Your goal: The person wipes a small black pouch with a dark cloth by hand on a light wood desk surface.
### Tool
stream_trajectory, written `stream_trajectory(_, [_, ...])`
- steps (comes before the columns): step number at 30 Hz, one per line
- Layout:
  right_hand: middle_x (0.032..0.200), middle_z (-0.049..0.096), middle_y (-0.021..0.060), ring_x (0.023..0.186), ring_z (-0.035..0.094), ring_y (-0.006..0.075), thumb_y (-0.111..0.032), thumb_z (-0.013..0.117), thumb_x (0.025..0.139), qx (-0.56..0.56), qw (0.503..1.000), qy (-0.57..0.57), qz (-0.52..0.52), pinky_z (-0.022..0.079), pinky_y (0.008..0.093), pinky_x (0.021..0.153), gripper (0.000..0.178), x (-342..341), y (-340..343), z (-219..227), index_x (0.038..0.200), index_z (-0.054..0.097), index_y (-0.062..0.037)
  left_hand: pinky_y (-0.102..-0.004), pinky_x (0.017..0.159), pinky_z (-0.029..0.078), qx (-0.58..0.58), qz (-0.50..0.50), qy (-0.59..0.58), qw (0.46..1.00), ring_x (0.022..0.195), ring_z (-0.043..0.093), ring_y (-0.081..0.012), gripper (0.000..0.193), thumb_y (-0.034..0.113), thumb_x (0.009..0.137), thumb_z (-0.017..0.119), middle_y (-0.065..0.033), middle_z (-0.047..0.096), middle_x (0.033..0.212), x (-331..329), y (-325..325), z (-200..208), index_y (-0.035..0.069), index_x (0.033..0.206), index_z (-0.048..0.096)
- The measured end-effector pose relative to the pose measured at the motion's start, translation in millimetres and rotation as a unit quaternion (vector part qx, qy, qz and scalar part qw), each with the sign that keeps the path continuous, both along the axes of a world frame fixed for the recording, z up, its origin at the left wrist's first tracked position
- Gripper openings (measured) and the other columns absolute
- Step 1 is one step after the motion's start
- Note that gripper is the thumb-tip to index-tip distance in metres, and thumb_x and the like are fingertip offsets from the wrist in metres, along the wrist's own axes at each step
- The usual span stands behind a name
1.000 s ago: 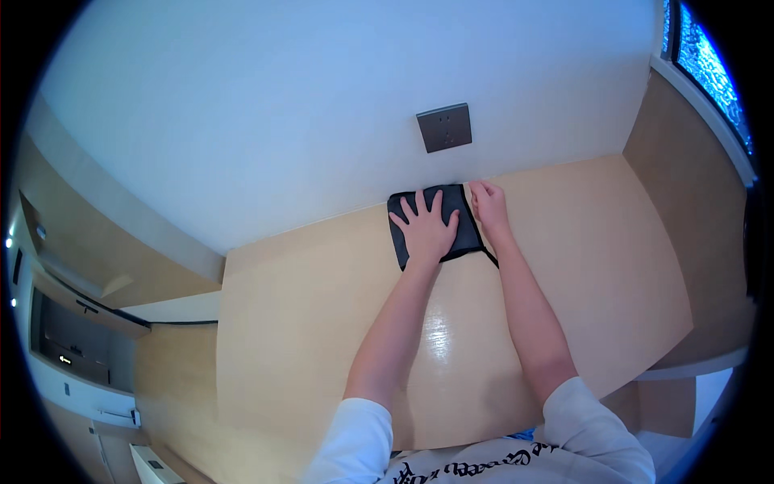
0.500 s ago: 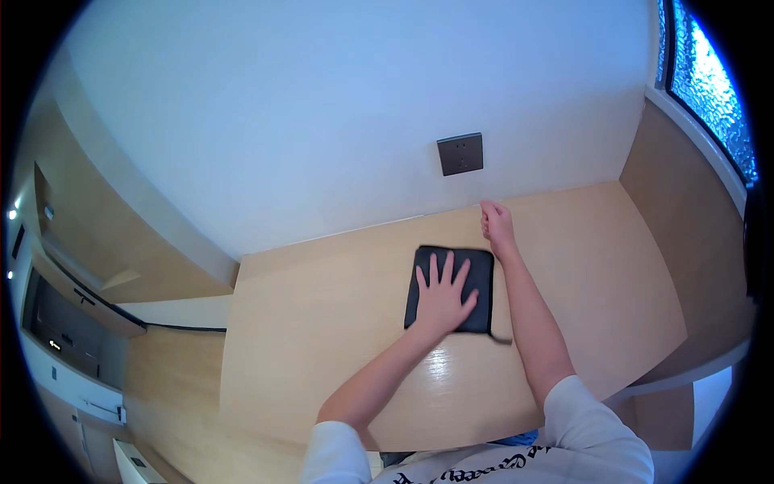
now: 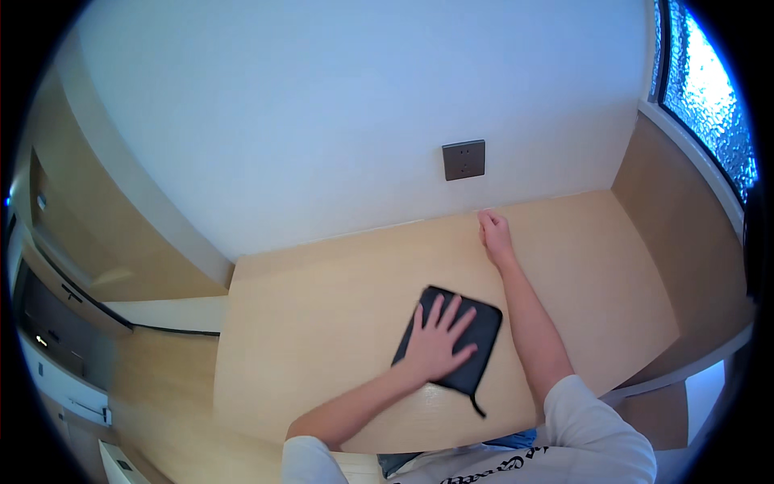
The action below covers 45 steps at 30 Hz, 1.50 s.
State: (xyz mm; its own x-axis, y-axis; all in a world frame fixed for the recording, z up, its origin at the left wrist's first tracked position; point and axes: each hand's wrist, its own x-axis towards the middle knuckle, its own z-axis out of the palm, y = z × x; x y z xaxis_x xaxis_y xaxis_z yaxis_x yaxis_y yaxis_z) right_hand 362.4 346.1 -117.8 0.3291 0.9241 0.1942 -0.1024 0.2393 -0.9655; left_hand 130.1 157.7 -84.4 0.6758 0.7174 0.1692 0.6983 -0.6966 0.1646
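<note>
A flat black zip case (image 3: pixel 482 335) lies on the pale wooden table (image 3: pixel 322 323), turned at an angle, its short pull strap hanging toward the near edge. Spread flat across its top is my left hand (image 3: pixel 435 343), fingers apart and pressing on the cover. To the far right of the case, my right hand (image 3: pixel 496 234) rests on the table near the wall, its fingers curled closed. Whether anything is inside those curled fingers cannot be seen.
A dark wall socket (image 3: pixel 463 160) sits on the white wall just beyond my right hand. At right, a wooden side panel (image 3: pixel 677 185) rises beneath a bright textured window (image 3: pixel 705 89). Past the table's left edge lies a wooden floor (image 3: pixel 161 379).
The case has slid nearer to me under my left hand and rotated clockwise, so its strap points further down. My right hand stays near the wall.
</note>
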Motion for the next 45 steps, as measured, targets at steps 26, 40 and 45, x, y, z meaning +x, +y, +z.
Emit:
stream_trajectory(26, [0.144,0.045,0.0154,0.139,0.035,0.0326,-0.044,0.060,0.090,0.158,0.739,-0.629,0.179,0.024,0.0499,0.117,0.053,-103.8,-87.1,37.3,0.134,0.055,-0.0146,-0.0333,0.079,0.052,-0.121,0.164,-0.525,0.826,0.089,0.069,-0.0222,0.016,0.011,0.091,0.061,-0.0129,0.071,0.094,-59.1,160.8,-27.0,0.000,0.102,0.066])
stream_trajectory(40, [0.148,0.039,0.0168,0.140,0.033,0.0345,-0.049,0.066,0.083,-0.010,0.710,-0.684,0.164,0.022,0.0590,0.113,0.071,-75.9,-288.1,66.6,0.142,0.047,-0.0149,-0.0407,0.079,0.051,-0.039,0.189,-0.440,0.877,0.087,0.064,-0.0309,0.011,0.007,0.084,0.063,-0.0150,0.068,0.088,-55.8,133.8,-1.2,0.002,0.091,0.069])
stream_trajectory(45, [0.153,0.033,0.0184,0.143,0.029,0.0347,-0.052,0.064,0.085,-0.058,0.713,-0.682,0.153,0.019,0.0597,0.114,0.074,-66.0,-313.1,65.3,0.144,0.045,-0.0116,-0.0424,0.085,0.047,0.012,0.166,-0.376,0.911,0.094,0.060,-0.0308,0.010,0.008,0.084,0.062,-0.0127,0.065,0.088,-53.0,134.6,-12.7,0.004,0.090,0.068])
